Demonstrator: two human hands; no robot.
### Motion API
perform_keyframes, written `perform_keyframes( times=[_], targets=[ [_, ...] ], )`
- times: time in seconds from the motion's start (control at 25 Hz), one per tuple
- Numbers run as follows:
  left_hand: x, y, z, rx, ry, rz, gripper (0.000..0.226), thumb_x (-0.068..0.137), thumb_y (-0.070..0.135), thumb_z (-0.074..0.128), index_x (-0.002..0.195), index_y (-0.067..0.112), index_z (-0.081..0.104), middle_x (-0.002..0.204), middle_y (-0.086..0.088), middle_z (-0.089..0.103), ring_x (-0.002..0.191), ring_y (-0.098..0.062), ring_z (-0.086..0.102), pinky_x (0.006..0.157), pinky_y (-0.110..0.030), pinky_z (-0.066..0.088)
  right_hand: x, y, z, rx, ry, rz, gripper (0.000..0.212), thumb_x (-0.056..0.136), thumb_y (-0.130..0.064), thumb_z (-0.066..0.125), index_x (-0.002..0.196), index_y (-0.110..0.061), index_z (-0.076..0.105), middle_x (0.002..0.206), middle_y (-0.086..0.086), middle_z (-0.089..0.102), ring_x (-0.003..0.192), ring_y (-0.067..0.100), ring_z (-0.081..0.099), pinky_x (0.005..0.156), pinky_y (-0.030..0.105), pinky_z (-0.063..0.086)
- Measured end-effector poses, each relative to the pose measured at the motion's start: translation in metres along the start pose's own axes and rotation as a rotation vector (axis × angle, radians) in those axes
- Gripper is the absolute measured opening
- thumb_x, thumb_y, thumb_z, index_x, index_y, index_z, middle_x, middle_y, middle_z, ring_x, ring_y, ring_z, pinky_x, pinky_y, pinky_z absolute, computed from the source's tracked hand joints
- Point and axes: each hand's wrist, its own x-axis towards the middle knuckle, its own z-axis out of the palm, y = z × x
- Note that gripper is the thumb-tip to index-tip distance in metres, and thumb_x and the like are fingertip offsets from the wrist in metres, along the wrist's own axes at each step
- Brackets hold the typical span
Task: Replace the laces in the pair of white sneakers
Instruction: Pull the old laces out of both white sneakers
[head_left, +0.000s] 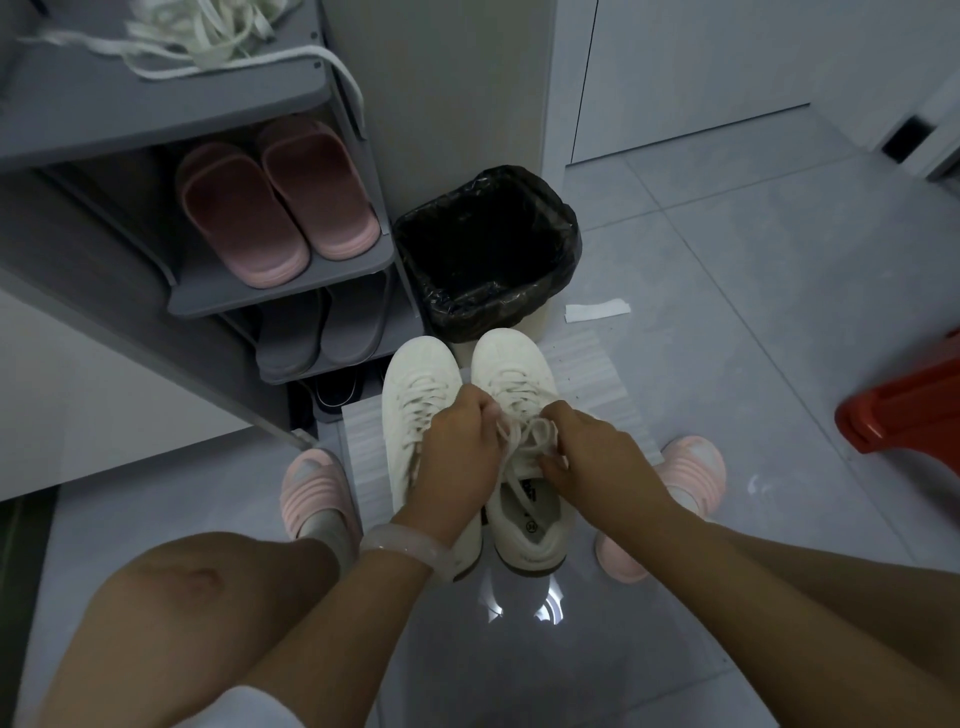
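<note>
I see two sneakers side by side on a pale mat (613, 379), toes toward the bin (488, 249). Both hands meet over the right sneaker (519, 374). My left hand (457, 457) crosses the left sneaker (415, 384) and pinches the lace (524, 441) with curled fingers. My right hand (597, 457) grips the same lace just beside it, above the tongue. Spare laces (208, 36) lie on the rack (156, 109).

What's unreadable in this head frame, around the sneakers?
- Lace knot on the right white sneaker: covered by the left hand and right hand.
- Left white sneaker: its heel is hidden by the left wrist.
- Insole print: too small.
- Red plastic stool: cut by the right edge.
</note>
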Motion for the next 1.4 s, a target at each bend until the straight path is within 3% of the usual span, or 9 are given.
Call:
perform_keyframes(
  times=[0.12,0.24,0.48,0.64,0.8,0.96,1.2,1.32,1.4],
  targets=[
    [0.003,0.003,-0.003,-0.126,-0.030,-0.065,0.015,0.097,0.015,0.040,0.084,0.013,0.048,0.070,-0.004,0.057,0.068,-0.025,0.059,0.072,-0.041,0.051,0.002,-0.001,0.001,0.009,-0.003,0.008,0.038,0.091,-0.026,0.050,0.126,-0.015,0.039,0.114,0.006,0.056,0.097,0.025,0.056,0.074,0.031,0.041],
    [0.003,0.004,-0.014,0.021,-0.081,0.022,0.019,0.091,0.026,0.054,0.097,0.009,0.056,0.075,0.001,0.056,0.070,-0.016,0.056,0.068,-0.020,0.045,0.001,-0.001,0.001,0.041,0.017,0.020,0.039,0.091,-0.028,0.052,0.126,-0.014,0.040,0.112,0.006,0.058,0.098,0.023,0.056,0.072,0.027,0.038],
    [-0.003,-0.001,-0.012,0.243,-0.100,0.071,0.033,0.086,0.013,0.060,0.057,0.015,0.044,0.056,0.006,0.040,0.059,-0.012,0.041,0.058,-0.020,0.025,0.004,0.000,0.001,-0.045,-0.028,0.041,0.035,0.092,-0.031,0.050,0.122,-0.011,0.049,0.116,0.006,0.056,0.105,0.021,0.053,0.079,0.026,0.039],
    [0.005,-0.003,-0.019,0.010,0.154,0.037,0.008,0.087,0.008,0.056,0.083,0.004,0.062,0.075,-0.007,0.062,0.071,-0.021,0.060,0.070,-0.034,0.048,0.004,0.001,0.001,-0.026,-0.025,0.038,0.033,0.093,-0.030,0.049,0.119,-0.011,0.051,0.114,0.006,0.055,0.103,0.021,0.053,0.077,0.026,0.038],
    [-0.001,-0.011,-0.015,0.123,-0.042,0.025,0.018,0.085,0.022,0.063,0.093,0.006,0.065,0.085,-0.004,0.064,0.075,-0.010,0.053,0.062,-0.009,0.036,0.002,0.002,0.000,0.020,-0.001,0.026,0.039,0.091,-0.031,0.053,0.127,-0.015,0.046,0.113,0.006,0.057,0.103,0.021,0.054,0.076,0.025,0.036],
    [-0.002,-0.013,-0.011,0.185,-0.066,0.101,0.012,0.087,0.012,0.059,0.082,0.002,0.065,0.078,-0.007,0.062,0.073,-0.011,0.050,0.063,-0.016,0.030,0.001,0.004,0.001,0.043,0.020,-0.024,0.051,0.092,-0.031,0.052,0.139,-0.026,0.035,0.113,0.005,0.056,0.102,0.021,0.054,0.076,0.024,0.036],
    [0.006,0.005,-0.037,-0.029,0.389,0.076,0.012,0.093,0.012,0.048,0.092,0.007,0.059,0.083,0.000,0.055,0.077,-0.013,0.048,0.067,-0.012,0.035,0.001,0.005,0.004,0.058,0.026,-0.024,0.050,0.093,-0.031,0.051,0.140,-0.030,0.036,0.116,0.005,0.053,0.105,0.022,0.052,0.083,0.029,0.041],
    [0.005,-0.003,-0.031,0.122,0.057,0.048,0.017,0.091,0.024,0.054,0.100,0.010,0.059,0.085,0.000,0.057,0.078,-0.012,0.050,0.068,-0.021,0.036,0.002,0.005,0.003,0.055,0.016,-0.029,0.049,0.092,-0.031,0.052,0.139,-0.029,0.037,0.113,0.005,0.053,0.103,0.022,0.053,0.079,0.028,0.041],
    [0.001,-0.013,-0.018,0.269,-0.098,0.084,0.021,0.088,0.027,0.058,0.089,0.007,0.063,0.084,-0.008,0.061,0.078,-0.014,0.049,0.069,-0.025,0.036,0.002,0.005,0.004,0.050,0.006,-0.035,0.045,0.092,-0.031,0.052,0.135,-0.027,0.041,0.109,0.006,0.053,0.099,0.022,0.053,0.073,0.026,0.037]
  ],
)
